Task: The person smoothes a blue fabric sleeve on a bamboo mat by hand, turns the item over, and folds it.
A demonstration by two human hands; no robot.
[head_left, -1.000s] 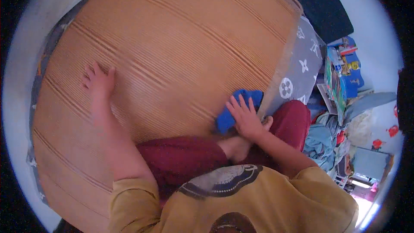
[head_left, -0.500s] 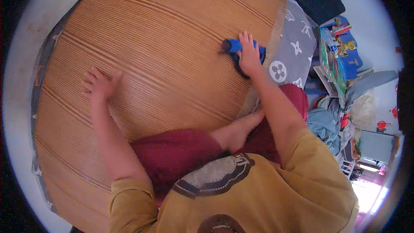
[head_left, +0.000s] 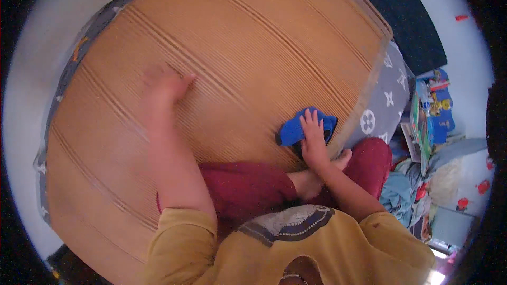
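A blue cloth item with black parts (head_left: 296,130) lies bunched on the brown striped mat (head_left: 237,47), close to my legs and near the mat's right edge. My right hand (head_left: 313,136) rests flat on top of it, fingers stretched and spread, not wrapped round it. Farther to the left, my left hand (head_left: 168,83) is over the mat with its thumb and fingers apart and nothing in it. Its fingers are blurred. Whether the left palm touches the mat I cannot tell. What exactly the blue item is does not show.
I sit cross-legged in dark red trousers (head_left: 248,187) on the mat. Grey patterned bedding (head_left: 388,92) shows past its right edge. A dark padded panel (head_left: 396,16) stands at the far right. Beyond lie a desk with colourful things (head_left: 433,108) and heaped clothes (head_left: 398,192).
The view has shifted and turned. My right hand and the blue cloth item have come closer to my legs. My left hand has moved farther forward over the mat.
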